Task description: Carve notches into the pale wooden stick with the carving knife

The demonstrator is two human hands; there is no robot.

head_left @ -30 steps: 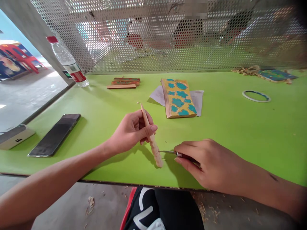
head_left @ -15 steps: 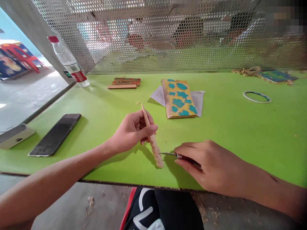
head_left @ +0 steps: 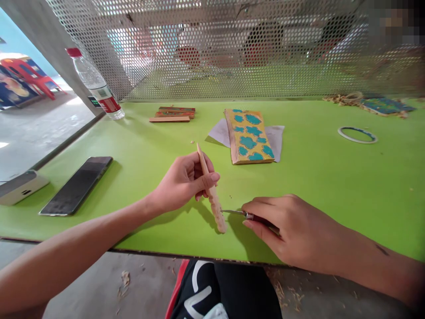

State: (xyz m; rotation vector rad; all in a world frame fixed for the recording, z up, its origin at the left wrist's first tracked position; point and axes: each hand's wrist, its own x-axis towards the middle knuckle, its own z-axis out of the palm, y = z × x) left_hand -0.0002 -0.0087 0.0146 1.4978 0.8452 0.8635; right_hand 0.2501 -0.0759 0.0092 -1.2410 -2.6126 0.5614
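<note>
My left hand (head_left: 182, 181) is closed around a slim pale wooden stick (head_left: 216, 211), holding it tilted with its carved lower end resting on the green table (head_left: 318, 177). My right hand (head_left: 285, 226) pinches a small carving knife (head_left: 236, 213), whose metal blade tip touches the right side of the stick near its lower end. Both hands work close to the table's front edge.
A yellow wooden block with teal shapes (head_left: 248, 135) lies on grey paper (head_left: 221, 132) behind the hands. Left are a dark phone (head_left: 78, 184), a white box (head_left: 18, 187) and a water bottle (head_left: 96, 86). Flat wooden strips (head_left: 172, 114), a ring (head_left: 357, 134), perforated screen (head_left: 232, 48).
Almost nothing has moved; the knife tip stays against the stick with only a slight shift of the view.
</note>
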